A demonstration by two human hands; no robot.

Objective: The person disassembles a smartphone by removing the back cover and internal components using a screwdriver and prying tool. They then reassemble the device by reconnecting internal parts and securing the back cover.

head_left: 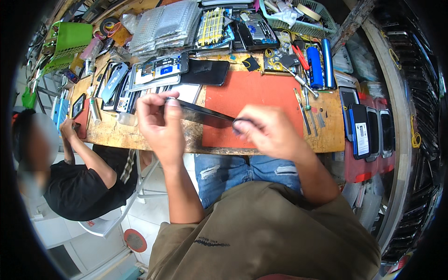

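Above the near edge of the bench, my left hand (163,119) pinches one end of a thin black phone-like slab (205,110) between thumb and fingers. The slab is tilted and seen nearly edge-on, sloping down to the right. At its other end, my right hand (270,130) is closed, with motion blur over the fingers. Something dark shows at those right fingertips; whether it is the slab's end or a separate piece I cannot tell. A red-orange work mat (254,95) lies beneath and behind my hands.
Phones and phone parts (163,70) lie behind my left hand, below stacked bubble-wrap sleeves (163,23). Right of the mat are screwdrivers (303,84), red-handled pliers (301,57) and blue cylinders (315,67). At left, another person (84,182) sits handling a phone (78,106).
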